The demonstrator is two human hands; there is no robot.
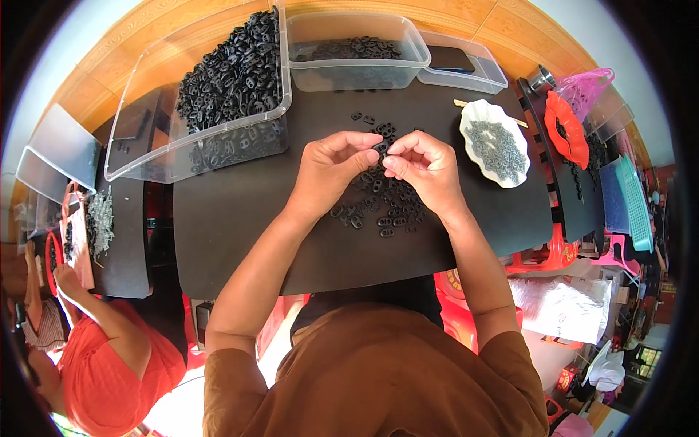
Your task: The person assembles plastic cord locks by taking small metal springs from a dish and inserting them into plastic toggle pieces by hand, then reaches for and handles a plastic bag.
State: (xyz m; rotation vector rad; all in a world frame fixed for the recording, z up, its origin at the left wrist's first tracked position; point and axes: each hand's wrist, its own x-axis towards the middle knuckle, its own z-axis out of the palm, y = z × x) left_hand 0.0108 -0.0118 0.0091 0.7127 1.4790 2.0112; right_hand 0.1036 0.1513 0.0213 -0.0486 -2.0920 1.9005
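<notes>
- Two bare hands, raised over the table's middle, fingertips nearly meeting.
- One small black part [381, 148], held between the two hands above a loose pile.
- Left hand [333, 162]: thumb and forefinger pinching the part from its left.
- Right hand [429, 166]: thumb and forefinger closed on the part's right edge; anything smaller between those fingertips is hidden.
- One loose pile [393, 210] of similar black parts, below and between the hands, on the dark table [240, 237].
- One large clear bin [285, 102], left of the hands, heaped with black parts.
- One clear tub [349, 79], beside the bin, with a lower layer of dark parts.
- One shallow clear tray [477, 81], right of the tub, containing a dark flat object [451, 60].
- One white scalloped dish [475, 109], right of the hands, holding many small greyish pieces [499, 149].
- One red scalloped dish [558, 109], farther right.
- One co-worker [120, 364] in red, lower left.
</notes>
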